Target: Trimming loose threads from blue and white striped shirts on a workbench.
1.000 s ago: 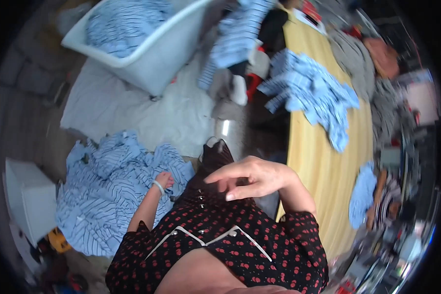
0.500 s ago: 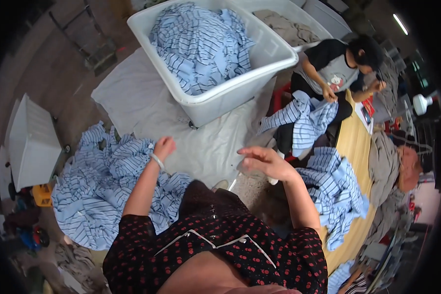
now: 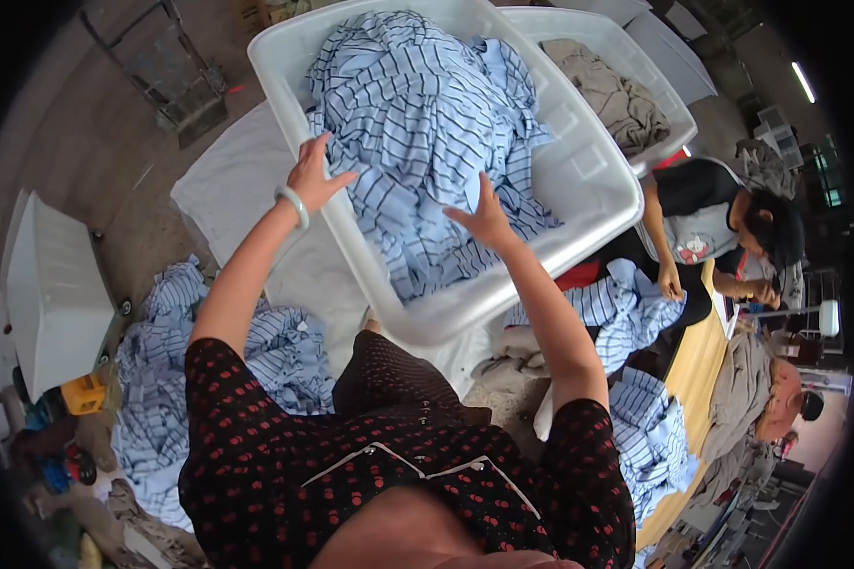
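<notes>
A big white plastic bin (image 3: 602,180) stands in front of me, heaped with blue striped shirts (image 3: 417,104). At its left rim is my left hand (image 3: 315,175), fingers spread, with a pale bangle on the wrist; whether it touches the rim or the cloth I cannot tell. My right hand (image 3: 485,220) is over the near part of the heap, thumb and fingers apart, holding nothing that I can see. Both forearms reach forward over the near side of the bin.
More striped shirts (image 3: 161,379) lie heaped on the left. A second bin (image 3: 678,114) with brownish cloth stands behind. At right a person (image 3: 697,213) handles a striped garment beside a wooden table (image 3: 678,431). An empty-looking white cart (image 3: 57,294) and a hand trolley (image 3: 176,90) are left.
I have come closer to the bin, which now appears larger and nearer. Both my hands have moved forward to it, and the left one has opened from a closed shape.
</notes>
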Demonstrator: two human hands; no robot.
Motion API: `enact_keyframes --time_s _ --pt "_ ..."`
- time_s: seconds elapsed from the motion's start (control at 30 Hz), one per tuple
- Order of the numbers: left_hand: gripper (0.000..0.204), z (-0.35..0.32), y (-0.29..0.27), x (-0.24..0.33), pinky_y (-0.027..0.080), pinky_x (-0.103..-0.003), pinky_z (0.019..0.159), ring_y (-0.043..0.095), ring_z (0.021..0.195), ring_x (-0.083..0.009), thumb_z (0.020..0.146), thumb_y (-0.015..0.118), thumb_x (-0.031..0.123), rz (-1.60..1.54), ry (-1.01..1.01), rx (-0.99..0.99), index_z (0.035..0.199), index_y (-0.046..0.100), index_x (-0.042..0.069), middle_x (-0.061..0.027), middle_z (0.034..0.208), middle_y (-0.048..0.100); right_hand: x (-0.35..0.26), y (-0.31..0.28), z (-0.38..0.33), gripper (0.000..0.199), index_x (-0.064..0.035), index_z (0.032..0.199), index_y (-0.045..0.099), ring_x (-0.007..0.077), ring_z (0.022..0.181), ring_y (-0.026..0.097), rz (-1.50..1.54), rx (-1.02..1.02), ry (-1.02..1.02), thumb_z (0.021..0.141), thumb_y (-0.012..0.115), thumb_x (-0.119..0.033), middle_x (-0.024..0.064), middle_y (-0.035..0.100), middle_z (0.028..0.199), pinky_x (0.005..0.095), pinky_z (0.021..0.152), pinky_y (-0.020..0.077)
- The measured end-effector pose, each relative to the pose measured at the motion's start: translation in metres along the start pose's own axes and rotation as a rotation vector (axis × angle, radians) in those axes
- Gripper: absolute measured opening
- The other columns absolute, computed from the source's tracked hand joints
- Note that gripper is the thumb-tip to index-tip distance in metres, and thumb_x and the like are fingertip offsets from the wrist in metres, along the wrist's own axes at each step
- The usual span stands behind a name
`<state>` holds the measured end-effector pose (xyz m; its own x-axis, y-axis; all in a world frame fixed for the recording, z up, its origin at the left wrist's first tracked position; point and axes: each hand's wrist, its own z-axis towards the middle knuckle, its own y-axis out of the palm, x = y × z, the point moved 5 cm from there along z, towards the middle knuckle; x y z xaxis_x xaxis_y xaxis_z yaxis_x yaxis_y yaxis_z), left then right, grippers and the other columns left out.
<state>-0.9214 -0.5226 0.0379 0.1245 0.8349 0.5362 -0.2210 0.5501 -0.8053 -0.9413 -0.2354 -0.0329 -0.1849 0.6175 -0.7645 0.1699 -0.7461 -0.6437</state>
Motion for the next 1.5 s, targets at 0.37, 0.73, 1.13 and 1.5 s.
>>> enact_keyframes --time_s 0.37,0.73,1.13,1.5 --pt "0.106 0.293 0.107 -0.059 0.025 -0.048 0.096 0.015 0.122 -0.0395 0.050 0.075 0.041 0.264 0.196 -0.136 0.132 0.012 0.017 -0.0199 0.135 0.010 0.003 0.037 0.229 0.111 -0.0131 0.132 0.007 0.0498 0.115 0.021 -0.288 0.241 0.341 0.048 0.078 -0.030 0.0308 0.010 0.130 0.0550 0.087 0.0290" --pt "0.107 0.424 0.170 -0.058 0.031 -0.043 0.095 0.019 0.122 -0.0381 0.046 0.074 0.040 0.597 0.131 -0.588 0.132 0.011 0.030 -0.0163 0.138 0.000 0.019 0.044 0.245 0.106 -0.0043 0.129 0.012 0.0456 0.102 0.039 -0.262 0.249 0.215 0.047 0.077 -0.022 0.0325 0.025 0.123 0.0436 0.085 0.0363" --pt "0.045 0.370 0.163 -0.078 0.040 -0.041 0.084 0.048 0.098 -0.0375 0.069 0.050 0.017 0.288 0.132 -0.237 0.113 0.044 0.015 -0.0205 0.116 0.043 0.033 0.025 0.234 0.066 -0.0089 0.116 0.040 0.0359 0.076 0.056 -0.130 0.275 0.157 0.055 0.065 -0.014 0.0188 0.056 0.086 0.0386 0.067 0.0455" --pt "0.036 0.164 0.120 -0.032 0.045 -0.029 0.074 0.054 0.087 -0.0188 0.079 0.050 0.017 -1.109 -0.447 -0.561 0.113 0.045 0.006 -0.0073 0.100 0.056 -0.033 0.051 0.122 0.036 -0.0040 0.104 0.051 0.0093 0.084 0.050 0.886 0.112 0.175 0.071 0.062 -0.012 0.0033 0.055 0.092 0.0218 0.076 0.0396"
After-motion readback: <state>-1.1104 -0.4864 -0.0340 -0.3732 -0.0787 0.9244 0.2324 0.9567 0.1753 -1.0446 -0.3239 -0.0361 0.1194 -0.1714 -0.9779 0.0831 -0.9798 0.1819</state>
